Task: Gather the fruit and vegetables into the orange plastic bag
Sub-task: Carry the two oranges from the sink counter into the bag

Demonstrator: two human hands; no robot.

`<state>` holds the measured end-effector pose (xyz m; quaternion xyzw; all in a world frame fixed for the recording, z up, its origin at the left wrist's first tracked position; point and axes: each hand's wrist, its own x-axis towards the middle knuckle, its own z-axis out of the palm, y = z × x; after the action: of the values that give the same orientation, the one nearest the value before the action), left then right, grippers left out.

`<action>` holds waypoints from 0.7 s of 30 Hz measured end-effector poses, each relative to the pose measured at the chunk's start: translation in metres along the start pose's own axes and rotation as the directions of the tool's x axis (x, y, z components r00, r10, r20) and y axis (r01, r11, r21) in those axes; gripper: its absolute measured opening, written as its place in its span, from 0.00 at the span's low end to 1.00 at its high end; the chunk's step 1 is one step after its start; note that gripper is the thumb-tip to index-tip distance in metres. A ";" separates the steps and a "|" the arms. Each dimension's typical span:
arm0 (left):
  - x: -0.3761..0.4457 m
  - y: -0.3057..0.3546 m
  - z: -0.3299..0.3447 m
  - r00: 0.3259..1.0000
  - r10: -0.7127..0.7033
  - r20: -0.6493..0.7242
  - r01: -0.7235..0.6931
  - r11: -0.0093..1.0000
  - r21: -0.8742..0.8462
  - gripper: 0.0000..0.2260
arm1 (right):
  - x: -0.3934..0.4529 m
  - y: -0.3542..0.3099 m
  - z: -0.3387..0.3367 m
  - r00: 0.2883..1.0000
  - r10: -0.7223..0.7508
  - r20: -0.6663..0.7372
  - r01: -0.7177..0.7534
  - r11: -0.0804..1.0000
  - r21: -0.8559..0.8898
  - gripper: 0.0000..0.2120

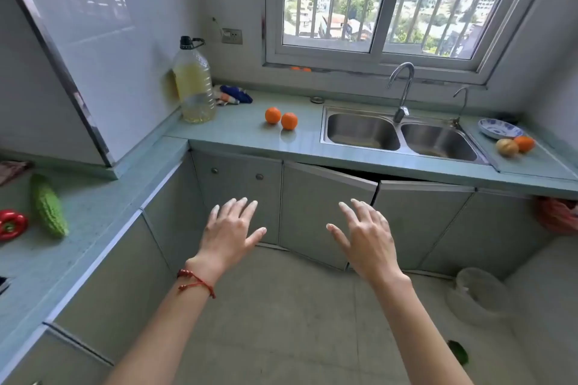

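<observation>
Two oranges (281, 118) lie side by side on the far countertop, left of the sink. A yellowish fruit (507, 147) and another orange (524, 143) rest on the counter right of the sink. On the left counter lie a green bitter gourd (48, 205) and a red pepper (11, 224). The orange plastic bag (556, 217) hangs under the counter at the far right. A green item (458, 352) lies on the floor. My left hand (230, 230) and my right hand (364, 236) hover with spread fingers before the cabinets, holding nothing.
A double steel sink (403, 137) with a tall tap is set in the far counter. A big oil bottle (194, 84) and a blue cloth (236, 94) stand at the corner. A patterned dish (497, 128) sits at right. Cabinet doors hang ajar. A white bin (478, 294) stands on the floor.
</observation>
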<state>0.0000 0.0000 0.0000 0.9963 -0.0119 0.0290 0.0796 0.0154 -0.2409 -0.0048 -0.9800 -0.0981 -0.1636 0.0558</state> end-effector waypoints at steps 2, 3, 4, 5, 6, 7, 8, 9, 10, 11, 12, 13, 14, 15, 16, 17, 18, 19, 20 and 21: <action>0.013 -0.003 0.002 1.000 -0.008 -0.016 0.007 1.000 -0.010 0.28 | 0.011 0.000 0.003 1.000 0.010 0.025 -0.011 1.000 0.012 0.24; 0.021 -0.006 0.004 1.000 -0.006 -0.025 0.006 1.000 -0.012 0.27 | 0.018 0.001 0.008 0.999 0.010 0.033 -0.011 1.000 0.019 0.24; 0.029 -0.009 0.005 1.000 -0.006 -0.029 0.005 1.000 -0.016 0.27 | 0.025 0.002 0.014 0.999 0.017 0.034 -0.018 1.000 0.018 0.25; 0.039 -0.013 0.006 1.000 -0.007 -0.028 0.007 1.000 -0.019 0.27 | 0.034 0.002 0.018 0.999 0.023 0.047 -0.025 0.999 0.028 0.25; 0.050 -0.015 0.007 1.000 -0.004 -0.024 0.004 1.000 -0.015 0.27 | 0.045 0.001 0.022 0.998 0.023 0.064 -0.025 0.999 0.036 0.26; 0.063 -0.019 0.009 1.000 -0.003 -0.024 0.003 1.000 -0.015 0.27 | 0.056 0.000 0.027 0.997 0.025 0.072 -0.029 0.999 0.044 0.27; 0.077 -0.024 0.009 1.000 -0.002 -0.026 0.002 1.000 -0.015 0.27 | 0.069 0.000 0.032 0.997 0.025 0.071 -0.030 0.997 0.068 0.28; 0.092 -0.028 0.011 1.000 0.000 -0.027 -0.001 1.000 -0.013 0.27 | 0.083 -0.002 0.038 0.997 0.028 0.075 -0.034 0.996 0.085 0.28; 0.107 -0.033 0.012 1.000 0.004 -0.025 -0.004 1.000 -0.007 0.27 | 0.097 -0.004 0.044 0.997 0.031 0.077 -0.038 0.994 0.099 0.29; 0.125 -0.038 0.013 1.000 0.007 -0.030 -0.008 1.000 -0.010 0.27 | 0.112 -0.006 0.050 0.996 0.031 0.085 -0.041 0.993 0.111 0.29; 0.142 -0.044 0.013 0.999 0.013 -0.033 -0.013 1.000 -0.016 0.27 | 0.128 -0.007 0.055 0.995 0.027 0.095 -0.038 0.992 0.119 0.28; 0.159 -0.049 0.013 0.999 0.017 -0.037 -0.018 1.000 -0.025 0.27 | 0.145 -0.009 0.061 0.992 0.025 0.121 -0.040 0.991 0.126 0.27; 0.177 -0.055 0.013 0.999 0.021 -0.040 -0.023 0.999 -0.036 0.27 | 0.162 -0.010 0.068 0.990 0.020 0.139 -0.039 0.991 0.130 0.27; 0.195 -0.061 0.013 0.999 0.027 -0.041 -0.028 0.999 -0.040 0.27 | 0.180 -0.012 0.074 0.988 0.020 0.151 -0.040 0.990 0.132 0.27; 0.213 -0.067 0.012 0.999 0.030 -0.032 -0.031 0.999 -0.041 0.27 | 0.197 -0.015 0.080 0.987 0.025 0.161 -0.046 0.990 0.133 0.27; 0.230 -0.074 0.011 0.999 0.037 -0.020 -0.037 0.999 -0.031 0.27 | 0.213 -0.018 0.086 0.985 0.033 0.170 -0.057 0.989 0.136 0.27; 0.246 -0.080 0.011 0.999 0.043 -0.009 -0.043 0.999 -0.023 0.27 | 0.229 -0.022 0.092 0.982 0.047 0.182 -0.073 0.987 0.140 0.27; 0.263 -0.087 0.011 0.999 0.047 -0.008 -0.047 0.999 -0.022 0.27 | 0.244 -0.025 0.097 0.982 0.061 0.178 -0.089 0.985 0.149 0.28; 0.279 -0.094 0.011 0.999 0.047 -0.007 -0.047 0.999 -0.022 0.27 | 0.258 -0.028 0.102 0.983 0.076 0.168 -0.103 0.982 0.159 0.28; 0.294 -0.100 0.011 0.999 0.047 -0.005 -0.048 0.999 -0.022 0.27 | 0.271 -0.031 0.107 0.983 0.086 0.163 -0.113 0.979 0.167 0.29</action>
<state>0.2967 0.0911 -0.0086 0.9948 -0.0357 0.0330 0.0897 0.2931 -0.1489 -0.0133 -0.9847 -0.0668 -0.0747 0.1426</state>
